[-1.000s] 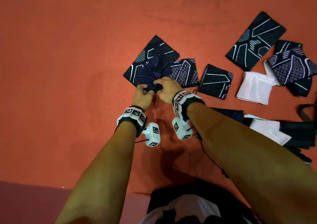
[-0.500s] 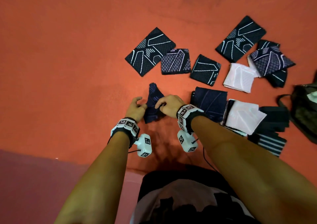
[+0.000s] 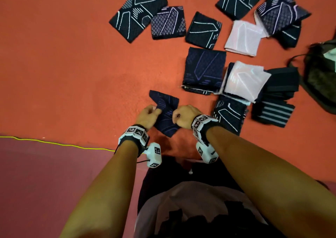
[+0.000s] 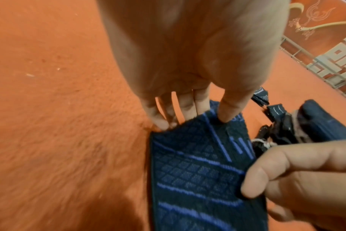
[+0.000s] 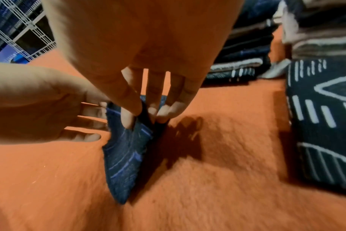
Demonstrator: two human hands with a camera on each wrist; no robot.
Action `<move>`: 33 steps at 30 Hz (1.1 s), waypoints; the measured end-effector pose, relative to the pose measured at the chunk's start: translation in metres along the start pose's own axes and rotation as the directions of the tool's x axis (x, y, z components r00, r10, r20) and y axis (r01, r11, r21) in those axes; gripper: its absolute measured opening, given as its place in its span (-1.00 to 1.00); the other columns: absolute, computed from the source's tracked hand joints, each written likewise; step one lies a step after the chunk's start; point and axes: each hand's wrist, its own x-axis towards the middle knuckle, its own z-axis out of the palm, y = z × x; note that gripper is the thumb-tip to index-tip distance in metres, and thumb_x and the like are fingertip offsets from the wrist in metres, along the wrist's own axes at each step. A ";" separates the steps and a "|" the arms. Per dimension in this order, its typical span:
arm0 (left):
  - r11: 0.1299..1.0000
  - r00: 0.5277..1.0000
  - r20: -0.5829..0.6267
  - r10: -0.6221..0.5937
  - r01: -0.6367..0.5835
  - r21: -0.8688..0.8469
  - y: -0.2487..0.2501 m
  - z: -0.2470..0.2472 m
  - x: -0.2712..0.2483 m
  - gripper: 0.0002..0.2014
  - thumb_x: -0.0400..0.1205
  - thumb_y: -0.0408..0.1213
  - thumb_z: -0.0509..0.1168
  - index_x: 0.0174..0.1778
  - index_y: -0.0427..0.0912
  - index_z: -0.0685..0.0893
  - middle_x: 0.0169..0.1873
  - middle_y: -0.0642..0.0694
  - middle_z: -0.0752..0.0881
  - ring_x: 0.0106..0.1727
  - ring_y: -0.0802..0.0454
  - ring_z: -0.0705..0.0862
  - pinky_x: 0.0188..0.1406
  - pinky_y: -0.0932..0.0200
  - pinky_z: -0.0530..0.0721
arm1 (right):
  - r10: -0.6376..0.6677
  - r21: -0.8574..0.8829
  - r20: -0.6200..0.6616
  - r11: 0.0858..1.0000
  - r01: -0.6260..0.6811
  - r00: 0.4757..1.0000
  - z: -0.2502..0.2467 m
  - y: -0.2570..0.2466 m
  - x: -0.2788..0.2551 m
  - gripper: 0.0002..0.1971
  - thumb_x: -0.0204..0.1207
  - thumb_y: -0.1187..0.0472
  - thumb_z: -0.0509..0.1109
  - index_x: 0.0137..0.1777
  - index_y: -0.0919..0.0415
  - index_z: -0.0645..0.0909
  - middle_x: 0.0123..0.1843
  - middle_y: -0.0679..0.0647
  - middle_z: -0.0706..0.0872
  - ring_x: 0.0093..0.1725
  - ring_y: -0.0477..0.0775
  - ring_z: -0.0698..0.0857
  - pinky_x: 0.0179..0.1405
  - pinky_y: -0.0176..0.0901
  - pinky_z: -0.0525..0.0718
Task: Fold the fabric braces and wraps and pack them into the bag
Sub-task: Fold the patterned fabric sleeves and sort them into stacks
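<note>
Both hands pinch the navy brace [image 3: 166, 114], which hangs between them just above the mat [image 3: 72, 73]: left hand [image 3: 148, 116] on its left edge, right hand [image 3: 183, 116] on its right. Likely light, soft, stretchy knit; droops. Best gripped at the edges or corners. Folded stacks [image 3: 241, 84] lie right of the right hand, bag [image 3: 323, 73] beyond.

Navy brace [image 3: 166, 113]: knitted cloth, matt, raised diamond texture with blue woven stripes. Orange floor covering [image 3: 72, 64] under it: fuzzy, short-pile, matt. Pale pink folded wraps [image 3: 243, 37] right of the brace: smooth knit, faint sheen. Wrist trackers [image 3: 135, 133]: white hard plastic, printed black-and-white markers. Bag [image 3: 321, 73], far right: dark matt fabric.
</note>
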 end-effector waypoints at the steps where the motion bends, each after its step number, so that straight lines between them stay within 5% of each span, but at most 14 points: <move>1: 1.000 1.000 -0.020 0.006 -0.006 0.015 -0.004 0.005 -0.002 -0.78 0.69 -0.18 0.34 -0.26 -0.06 0.51 -0.38 0.04 0.57 -0.31 0.08 0.53 -0.35 0.20 0.43 | 0.006 0.007 -0.007 1.000 -0.006 1.000 0.004 0.005 0.001 -0.73 0.40 0.24 0.25 -0.34 -0.13 0.67 -0.03 -0.11 0.77 0.00 0.09 0.73 0.12 -0.02 0.73; 6: 1.000 0.997 -0.075 -0.014 0.013 -0.011 -0.034 0.019 -0.011 -0.70 0.73 -0.21 0.32 -0.33 -0.12 0.49 -0.46 0.04 0.53 -0.45 0.16 0.46 -0.57 0.44 0.40 | 0.005 0.167 -0.073 0.986 0.008 0.997 0.028 0.025 -0.001 -0.78 0.40 0.41 0.30 -0.08 0.08 0.59 0.02 0.02 0.66 0.02 0.11 0.65 0.05 -0.15 0.60; 8: 0.999 0.994 -0.109 -0.031 0.035 0.030 -0.046 0.018 -0.014 -0.83 0.74 -0.26 0.29 -0.17 -0.19 0.58 -0.34 -0.03 0.63 -0.38 0.13 0.55 -0.47 0.44 0.48 | -0.008 0.231 -0.084 0.973 0.027 0.996 0.037 0.028 -0.003 -0.74 0.40 0.43 0.29 0.02 0.12 0.49 0.05 0.10 0.66 0.00 0.17 0.64 0.04 -0.08 0.62; 10: 0.997 0.985 -0.162 -0.058 0.066 0.045 -0.057 0.016 -0.016 -0.93 0.71 -0.31 0.29 0.03 -0.24 0.61 -0.15 -0.21 0.69 -0.16 -0.12 0.67 -0.18 0.20 0.61 | -0.022 0.283 -0.072 0.958 0.041 0.997 0.045 0.028 -0.007 -0.68 0.40 0.46 0.26 0.10 0.13 0.47 0.08 0.17 0.68 0.00 0.22 0.66 0.04 -0.03 0.65; 13: 0.997 0.978 -0.197 -0.067 0.073 0.024 -0.064 0.012 -0.022 -0.69 0.68 -0.38 0.21 0.34 -0.09 0.46 0.02 -0.26 0.66 -0.01 -0.20 0.67 0.02 -0.08 0.63 | -0.061 0.313 -0.049 0.947 0.074 0.997 0.050 0.026 -0.009 -0.55 0.42 0.50 0.25 0.24 0.06 0.52 -0.01 0.24 0.76 -0.08 0.19 0.72 -0.03 -0.04 0.69; 16: 0.997 0.984 -0.175 0.019 -0.031 -0.069 -0.070 0.006 -0.027 -0.35 0.60 -0.53 0.12 0.58 0.12 0.33 -0.02 -0.22 0.68 -0.23 -0.14 0.63 -0.21 0.08 0.63 | -0.088 0.271 0.010 0.959 0.082 0.996 0.050 0.025 -0.009 -0.43 0.52 0.44 0.26 0.47 -0.05 0.51 -0.02 0.16 0.79 -0.04 0.13 0.75 0.00 -0.15 0.70; 18: 0.986 0.984 -0.142 0.106 -0.122 -0.116 -0.076 0.001 -0.026 -0.26 0.51 -0.66 0.05 0.54 0.09 0.44 0.06 -0.29 0.72 -0.19 -0.16 0.67 -0.20 0.12 0.70 | -0.088 0.240 0.044 0.968 0.075 0.995 0.051 0.023 -0.009 -0.41 0.57 0.39 0.24 0.55 -0.11 0.47 -0.12 -0.01 0.72 -0.15 0.02 0.69 -0.19 -0.35 0.62; 21: 0.977 0.983 -0.071 0.168 -0.176 -0.120 -0.072 -0.003 -0.027 -0.27 0.45 -0.83 -0.08 0.43 -0.18 0.57 0.22 -0.39 0.66 0.02 -0.13 0.60 -0.09 0.25 0.63 | -0.086 0.223 -0.008 0.971 0.086 0.996 0.055 0.018 -0.005 -0.46 0.62 0.30 0.26 0.54 -0.19 0.46 -0.22 -0.23 0.54 -0.26 -0.13 0.60 -0.47 -0.57 0.39; 24: 0.982 0.987 -0.035 0.155 -0.157 -0.101 -0.067 -0.005 -0.024 -0.37 0.52 -0.80 -0.02 0.31 -0.15 0.64 0.18 -0.22 0.66 0.06 -0.02 0.62 -0.12 0.46 0.64 | -0.049 0.227 -0.056 0.972 0.061 0.997 0.061 0.012 0.003 -0.61 0.66 0.05 0.36 0.47 -0.11 0.50 0.06 -0.06 0.71 -0.02 0.01 0.67 -0.13 -0.33 0.52; 27: 0.986 0.988 -0.023 0.150 -0.151 -0.072 -0.066 -0.009 -0.018 -0.47 0.59 -0.75 0.04 0.18 -0.10 0.70 0.18 -0.15 0.69 0.13 0.06 0.65 -0.05 0.48 0.63 | -0.038 0.228 -0.185 0.970 0.081 0.982 0.063 0.007 0.013 -0.74 0.65 0.14 0.39 0.32 0.07 0.61 0.27 0.13 0.67 0.22 0.14 0.65 0.14 -0.18 0.51; 29: 0.980 0.989 -0.035 0.144 -0.147 -0.134 -0.064 -0.010 -0.015 -0.50 0.61 -0.77 0.00 0.13 -0.20 0.70 0.03 -0.17 0.72 -0.04 0.06 0.70 -0.17 0.48 0.62 | -0.023 0.283 -0.301 0.952 0.112 0.953 0.060 0.006 0.015 -0.78 0.61 0.31 0.40 0.23 0.14 0.65 0.16 0.10 0.68 0.11 0.12 0.66 0.01 -0.25 0.48; 31: 0.974 0.994 -0.046 0.104 -0.111 -0.196 -0.060 -0.011 -0.015 -0.51 0.60 -0.84 -0.04 0.19 -0.32 0.62 -0.13 -0.15 0.69 -0.37 0.27 0.68 -0.38 0.52 0.57 | 0.028 0.366 -0.366 0.924 0.116 0.930 0.057 0.006 0.016 -0.76 0.57 0.39 0.38 0.17 0.13 0.70 -0.10 0.00 0.66 -0.15 0.05 0.63 -0.26 -0.37 0.41; 33: 0.978 0.996 -0.025 0.085 -0.088 -0.188 -0.063 -0.013 -0.011 -0.47 0.56 -0.88 -0.06 0.20 -0.32 0.61 -0.09 -0.19 0.71 -0.36 0.31 0.68 -0.30 0.46 0.61 | 0.065 0.401 -0.359 0.912 0.091 0.931 0.056 0.007 0.016 -0.72 0.59 0.39 0.31 0.15 0.05 0.73 -0.31 -0.05 0.60 -0.36 0.01 0.57 -0.48 -0.41 0.41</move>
